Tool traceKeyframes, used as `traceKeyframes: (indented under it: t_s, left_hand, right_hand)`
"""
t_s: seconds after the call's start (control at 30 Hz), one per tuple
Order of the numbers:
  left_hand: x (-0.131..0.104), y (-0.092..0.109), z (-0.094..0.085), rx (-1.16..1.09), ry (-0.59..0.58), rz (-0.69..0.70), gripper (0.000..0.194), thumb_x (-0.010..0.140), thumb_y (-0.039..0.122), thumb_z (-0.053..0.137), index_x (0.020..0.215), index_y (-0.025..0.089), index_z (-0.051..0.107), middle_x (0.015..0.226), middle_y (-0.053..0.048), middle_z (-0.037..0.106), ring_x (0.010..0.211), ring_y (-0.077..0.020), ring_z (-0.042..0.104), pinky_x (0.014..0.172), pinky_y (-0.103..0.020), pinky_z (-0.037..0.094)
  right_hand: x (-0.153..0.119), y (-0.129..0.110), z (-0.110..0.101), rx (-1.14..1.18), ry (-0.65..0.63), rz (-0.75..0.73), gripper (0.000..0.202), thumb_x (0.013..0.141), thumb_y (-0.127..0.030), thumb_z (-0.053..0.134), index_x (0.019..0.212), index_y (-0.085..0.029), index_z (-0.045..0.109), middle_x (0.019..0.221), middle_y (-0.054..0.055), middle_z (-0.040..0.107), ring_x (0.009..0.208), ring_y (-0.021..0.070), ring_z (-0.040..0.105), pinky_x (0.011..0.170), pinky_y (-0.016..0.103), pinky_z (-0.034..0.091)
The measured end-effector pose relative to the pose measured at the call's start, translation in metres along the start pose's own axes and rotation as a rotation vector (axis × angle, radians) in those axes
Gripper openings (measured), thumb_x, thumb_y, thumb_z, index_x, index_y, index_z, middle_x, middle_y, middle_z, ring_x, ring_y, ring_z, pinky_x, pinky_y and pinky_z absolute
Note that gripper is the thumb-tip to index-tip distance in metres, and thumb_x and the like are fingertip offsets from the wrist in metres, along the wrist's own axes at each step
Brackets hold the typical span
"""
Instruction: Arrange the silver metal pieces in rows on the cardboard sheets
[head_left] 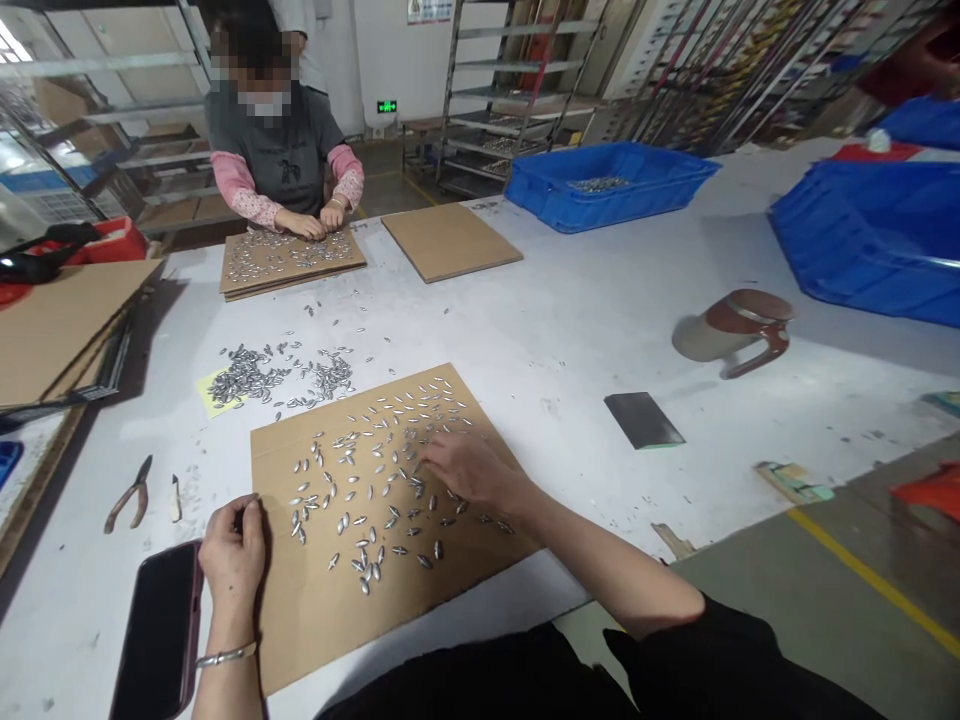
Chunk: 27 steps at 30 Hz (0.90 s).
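A brown cardboard sheet [322, 640] lies in front of me, scattered with small silver spindle-shaped metal pieces [365, 585]. Over its right half, my right hand [465, 465] is closed, its fingertips pinched down on one of the small metal pieces, which the fingers mostly cover. My left hand [234, 550] rests at the sheet's left edge with curled fingers, thumb and forefinger together by the border; what they hold, if anything, is hidden. Beyond the sheet, a loose heap of the same pieces [247, 375] lies partly on a yellow paper [214, 398].
Left of the sheet are a phone [157, 630], pliers [131, 497] and a small white-handled tool [175, 500]. To the right are a dark flat block [643, 420], a mug [731, 325] and blue bins [607, 190]. Across the table a person [281, 160] handles pieces on stacked cardboard [292, 285].
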<state>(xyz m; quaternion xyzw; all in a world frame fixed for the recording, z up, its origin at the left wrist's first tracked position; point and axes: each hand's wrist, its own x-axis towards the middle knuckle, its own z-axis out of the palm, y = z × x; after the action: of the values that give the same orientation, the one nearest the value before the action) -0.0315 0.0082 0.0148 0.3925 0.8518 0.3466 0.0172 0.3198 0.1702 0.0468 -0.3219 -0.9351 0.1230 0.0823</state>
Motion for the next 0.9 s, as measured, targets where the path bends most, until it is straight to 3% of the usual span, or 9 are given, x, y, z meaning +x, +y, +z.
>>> traceKeyframes:
  t_s: [0.2, 0.47, 0.67, 0.8, 0.9]
  left_hand:
    - [-0.002, 0.004, -0.001, -0.025, 0.007, 0.005, 0.034, 0.084, 0.047, 0.052, 0.093, 0.02, 0.071, 0.1, -0.011, 0.074, 0.098, -0.0272, 0.068, 0.093, -0.041, 0.052]
    - [-0.003, 0.007, -0.003, -0.037, 0.005, 0.031, 0.03, 0.085, 0.045, 0.053, 0.092, 0.021, 0.071, 0.099, -0.009, 0.074, 0.094, -0.0256, 0.068, 0.09, -0.039, 0.053]
    - [-0.003, 0.006, -0.003, -0.03, 0.01, 0.052, 0.03, 0.086, 0.044, 0.053, 0.092, 0.021, 0.071, 0.098, -0.009, 0.074, 0.093, -0.025, 0.068, 0.088, -0.038, 0.052]
    - [-0.003, 0.005, -0.004, -0.041, 0.006, 0.043, 0.029, 0.085, 0.045, 0.053, 0.091, 0.022, 0.07, 0.096, -0.009, 0.075, 0.093, -0.0252, 0.068, 0.088, -0.038, 0.052]
    - [-0.004, 0.006, -0.004, -0.056, 0.008, 0.035, 0.028, 0.084, 0.044, 0.053, 0.09, 0.022, 0.07, 0.097, -0.009, 0.075, 0.093, -0.0256, 0.068, 0.089, -0.039, 0.052]
  right_hand:
    - [0.018, -0.013, 0.009, -0.111, -0.097, 0.009, 0.02, 0.096, -0.014, 0.051, 0.088, -0.015, 0.068, 0.091, 0.008, 0.067, 0.074, 0.0168, 0.055, 0.065, 0.029, 0.034]
    - [-0.005, -0.008, 0.001, -0.093, -0.183, 0.172, 0.021, 0.098, -0.019, 0.055, 0.084, -0.015, 0.07, 0.089, 0.009, 0.067, 0.078, 0.0193, 0.06, 0.065, 0.029, 0.034]
    - [0.016, -0.003, -0.012, -0.053, -0.106, 0.067, 0.023, 0.102, -0.021, 0.05, 0.092, -0.017, 0.07, 0.093, 0.008, 0.067, 0.082, 0.0188, 0.057, 0.071, 0.03, 0.036]
    - [0.034, -0.009, -0.008, -0.115, -0.154, -0.047, 0.022, 0.1, -0.015, 0.05, 0.09, -0.016, 0.069, 0.094, 0.009, 0.067, 0.085, 0.02, 0.057, 0.073, 0.031, 0.037]
    - [0.038, -0.012, -0.003, -0.135, -0.154, -0.043, 0.022, 0.099, -0.013, 0.049, 0.089, -0.015, 0.069, 0.093, 0.009, 0.068, 0.083, 0.0201, 0.056, 0.074, 0.031, 0.038]
